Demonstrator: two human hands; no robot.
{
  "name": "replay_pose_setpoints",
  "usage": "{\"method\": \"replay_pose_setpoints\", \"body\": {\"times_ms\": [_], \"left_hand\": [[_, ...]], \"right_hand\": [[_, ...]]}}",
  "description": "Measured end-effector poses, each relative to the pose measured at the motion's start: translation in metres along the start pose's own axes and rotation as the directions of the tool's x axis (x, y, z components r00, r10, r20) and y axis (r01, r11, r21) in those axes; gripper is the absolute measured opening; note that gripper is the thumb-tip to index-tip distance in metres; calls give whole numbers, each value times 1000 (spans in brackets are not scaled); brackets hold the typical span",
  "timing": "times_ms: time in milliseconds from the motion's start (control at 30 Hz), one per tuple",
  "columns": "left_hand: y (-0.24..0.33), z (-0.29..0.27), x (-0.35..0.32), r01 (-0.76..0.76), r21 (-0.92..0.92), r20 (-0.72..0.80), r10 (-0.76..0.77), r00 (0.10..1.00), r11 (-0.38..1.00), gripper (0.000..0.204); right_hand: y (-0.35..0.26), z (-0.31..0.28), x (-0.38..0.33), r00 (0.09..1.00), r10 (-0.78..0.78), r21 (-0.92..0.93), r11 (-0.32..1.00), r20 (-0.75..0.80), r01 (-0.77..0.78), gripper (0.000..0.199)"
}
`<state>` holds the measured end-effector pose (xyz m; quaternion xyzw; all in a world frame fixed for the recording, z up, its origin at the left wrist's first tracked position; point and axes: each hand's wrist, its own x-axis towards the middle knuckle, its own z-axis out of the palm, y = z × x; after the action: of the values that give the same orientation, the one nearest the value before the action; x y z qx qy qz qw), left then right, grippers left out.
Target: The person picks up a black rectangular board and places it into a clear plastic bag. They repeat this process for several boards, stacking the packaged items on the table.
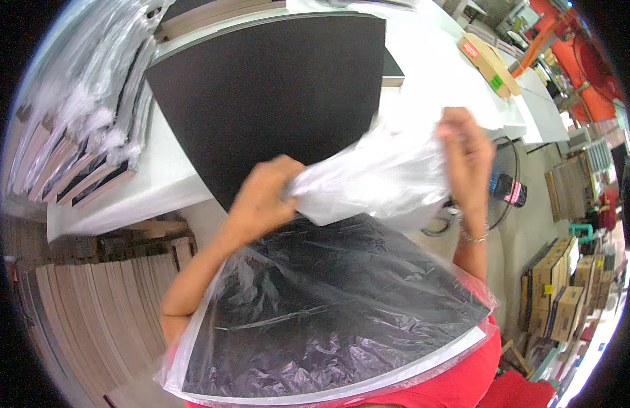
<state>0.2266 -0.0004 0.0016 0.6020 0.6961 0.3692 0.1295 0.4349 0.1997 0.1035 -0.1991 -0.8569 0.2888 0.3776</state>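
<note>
A black board with a pale edge, inside a clear plastic bag [342, 313], leans against my front. The bag's loose far end is gathered up and stretched between my two hands. My left hand [267, 194] pinches one side of the plastic, over the lower part of a large bare black board [274, 81]. On the other side my right hand [468, 153], slightly blurred, is closed on the film, higher and farther right. The bare board lies on the white table [145, 197], its near corner reaching past the edge.
Several plastic-wrapped boards [84, 143] are stacked at the table's left. Below stand upright rows of pale boards [104, 319]. An open cardboard box [488, 64] sits on the table's far right. A round fan [509, 183] stands on the floor, and brown cartons [556, 292] are piled at right.
</note>
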Motion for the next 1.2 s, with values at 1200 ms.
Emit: {"method": "replay_pose_setpoints", "body": {"times_ms": [1200], "left_hand": [[-46,-62,-66,547,-265,55,-554,831,794,39]], "right_hand": [[37,206,-3,845,-104,230,973,525,-23,26]]}}
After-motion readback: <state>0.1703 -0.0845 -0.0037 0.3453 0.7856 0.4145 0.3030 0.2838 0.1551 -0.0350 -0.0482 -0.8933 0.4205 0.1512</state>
